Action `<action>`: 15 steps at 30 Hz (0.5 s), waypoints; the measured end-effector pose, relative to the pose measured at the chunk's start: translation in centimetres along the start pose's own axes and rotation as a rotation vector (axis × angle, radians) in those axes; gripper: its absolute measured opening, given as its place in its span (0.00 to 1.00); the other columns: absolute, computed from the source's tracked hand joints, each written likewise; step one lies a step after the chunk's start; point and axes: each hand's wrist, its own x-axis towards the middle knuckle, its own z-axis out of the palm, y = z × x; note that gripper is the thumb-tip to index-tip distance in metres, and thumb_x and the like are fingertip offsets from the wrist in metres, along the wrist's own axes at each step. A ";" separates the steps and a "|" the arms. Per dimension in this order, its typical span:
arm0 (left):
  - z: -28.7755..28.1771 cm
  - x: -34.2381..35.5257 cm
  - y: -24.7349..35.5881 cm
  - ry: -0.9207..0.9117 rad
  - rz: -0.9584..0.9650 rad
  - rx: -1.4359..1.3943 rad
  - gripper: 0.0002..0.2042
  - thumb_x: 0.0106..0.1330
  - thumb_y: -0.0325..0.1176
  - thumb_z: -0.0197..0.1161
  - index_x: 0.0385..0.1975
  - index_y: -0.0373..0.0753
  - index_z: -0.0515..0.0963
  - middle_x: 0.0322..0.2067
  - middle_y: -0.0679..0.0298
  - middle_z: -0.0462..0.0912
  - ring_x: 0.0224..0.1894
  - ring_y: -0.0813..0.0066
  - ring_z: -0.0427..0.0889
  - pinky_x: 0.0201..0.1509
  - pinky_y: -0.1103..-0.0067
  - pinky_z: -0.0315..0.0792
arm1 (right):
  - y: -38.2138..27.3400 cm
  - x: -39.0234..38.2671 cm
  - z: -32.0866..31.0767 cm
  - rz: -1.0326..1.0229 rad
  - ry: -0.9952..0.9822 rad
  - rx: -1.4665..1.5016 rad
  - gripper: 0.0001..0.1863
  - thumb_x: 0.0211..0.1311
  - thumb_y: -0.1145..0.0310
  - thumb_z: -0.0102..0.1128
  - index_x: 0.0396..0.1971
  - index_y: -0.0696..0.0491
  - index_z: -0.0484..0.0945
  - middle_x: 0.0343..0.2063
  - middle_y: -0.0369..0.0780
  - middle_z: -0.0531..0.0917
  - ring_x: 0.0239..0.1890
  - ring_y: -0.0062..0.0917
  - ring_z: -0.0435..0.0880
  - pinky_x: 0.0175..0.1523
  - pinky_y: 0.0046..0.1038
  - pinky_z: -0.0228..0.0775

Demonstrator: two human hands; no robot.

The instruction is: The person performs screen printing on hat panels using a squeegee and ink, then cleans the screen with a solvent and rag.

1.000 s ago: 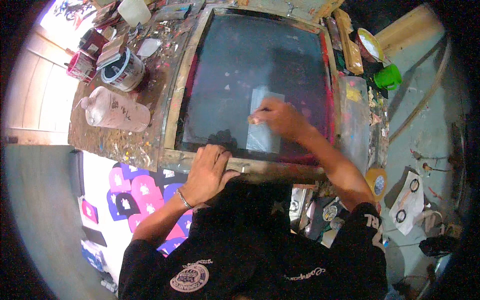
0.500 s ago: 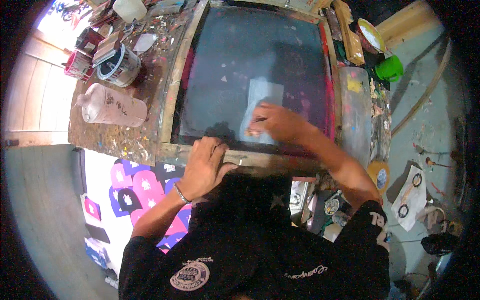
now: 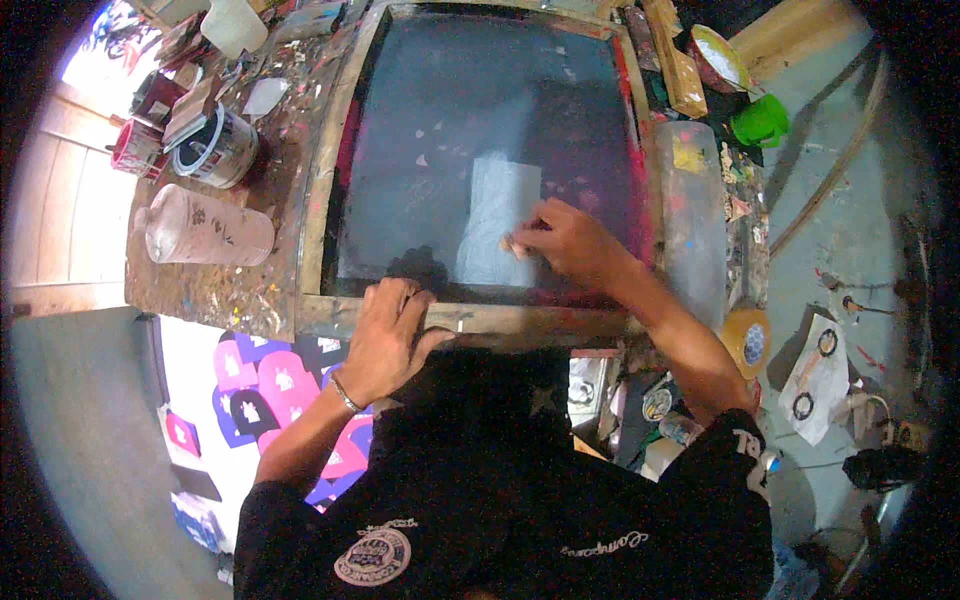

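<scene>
A screen-printing frame [image 3: 315, 215] with a dark mesh [image 3: 430, 110] lies in front of me. Over its near wooden rail my left hand [image 3: 395, 335] curls its fingers, the thumb stretched along the rail. My right hand [image 3: 575, 245] is closed in a pinch above the mesh, its fingertips around something small and pale that I cannot make out. Just left of those fingertips is a pale rectangular patch [image 3: 490, 215], with a wrinkled look in its lower part. Whether the fingertips touch the mesh I cannot tell.
Left of the frame, a paint-spotted table [image 3: 215, 290] bears a pale plastic bottle [image 3: 210, 230] on its side, a paint bucket [image 3: 225, 155] and a red pot [image 3: 140, 148]. Right of it are a clear plastic strip [image 3: 690, 230], a green cup [image 3: 760, 122] and a yellow-rimmed bowl [image 3: 718, 60].
My right hand was blurred over the pale patch; now it is at the patch's right side, still pinched. My left hand keeps its place on the rail. The whole view has shifted slightly.
</scene>
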 end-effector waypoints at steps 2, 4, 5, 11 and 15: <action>-0.1 -0.1 -0.4 0.013 0.000 -0.002 0.23 0.53 0.38 0.73 0.44 0.31 0.75 0.41 0.52 0.72 0.43 0.52 0.72 0.45 0.64 0.66 | -1.0 -1.3 0.9 0.122 -0.081 0.161 0.07 0.59 0.72 0.59 0.36 0.47 0.81 0.30 0.42 0.79 0.37 0.38 0.80 0.39 0.37 0.74; -0.2 0.0 -0.2 0.017 -0.012 -0.014 0.23 0.53 0.38 0.73 0.44 0.31 0.75 0.41 0.52 0.72 0.43 0.52 0.72 0.45 0.64 0.66 | -1.0 -1.7 1.2 0.245 -0.172 0.341 0.08 0.59 0.72 0.58 0.37 0.47 0.82 0.30 0.42 0.79 0.36 0.38 0.80 0.39 0.37 0.74; -0.2 0.0 -0.2 0.012 -0.015 -0.010 0.23 0.53 0.38 0.73 0.44 0.31 0.75 0.41 0.52 0.72 0.43 0.53 0.72 0.45 0.64 0.66 | -0.2 -1.3 0.9 0.106 -0.089 0.233 0.08 0.59 0.72 0.59 0.38 0.47 0.82 0.30 0.43 0.79 0.35 0.39 0.80 0.38 0.38 0.74; -0.6 0.3 0.0 -0.003 -0.011 -0.008 0.23 0.53 0.39 0.73 0.43 0.31 0.75 0.41 0.52 0.72 0.42 0.53 0.72 0.45 0.64 0.66 | 2.7 3.0 0.1 0.265 0.091 -0.247 0.09 0.66 0.65 0.52 0.35 0.51 0.82 0.30 0.46 0.76 0.37 0.42 0.81 0.40 0.42 0.75; -0.2 0.1 -0.3 0.019 0.009 -0.012 0.23 0.53 0.39 0.73 0.43 0.31 0.75 0.41 0.52 0.73 0.43 0.53 0.72 0.45 0.64 0.66 | 1.2 0.3 2.1 0.120 0.067 -0.070 0.08 0.64 0.67 0.54 0.35 0.50 0.81 0.30 0.45 0.77 0.35 0.42 0.80 0.39 0.40 0.74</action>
